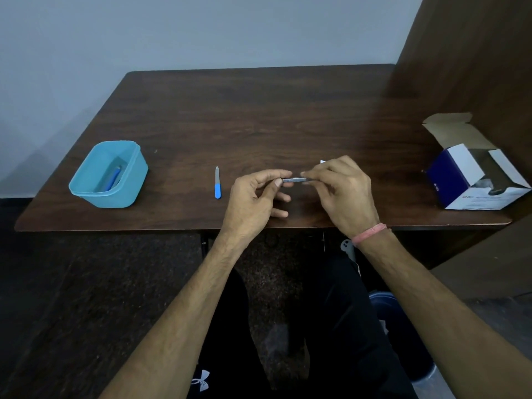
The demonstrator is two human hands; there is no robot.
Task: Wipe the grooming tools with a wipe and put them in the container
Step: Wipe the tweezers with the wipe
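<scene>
A dark brown wooden table [259, 116] with rounded corners stands pushed up against a plain, pale grey-blue wall [201, 30], and the light falls soft and even, leaving only a faint sheen on the grain. On the right a tall wood-brown panel [475, 67] rises beside the table's edge. Below the near edge lies a dark, speckled floor [72, 283], deep in shadow under the table.

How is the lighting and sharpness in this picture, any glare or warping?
Head view: dim, even light; faint sheen on the table; wide-angle bending at its edges; the metal tool between left hand and right hand is small and slightly soft.
</scene>
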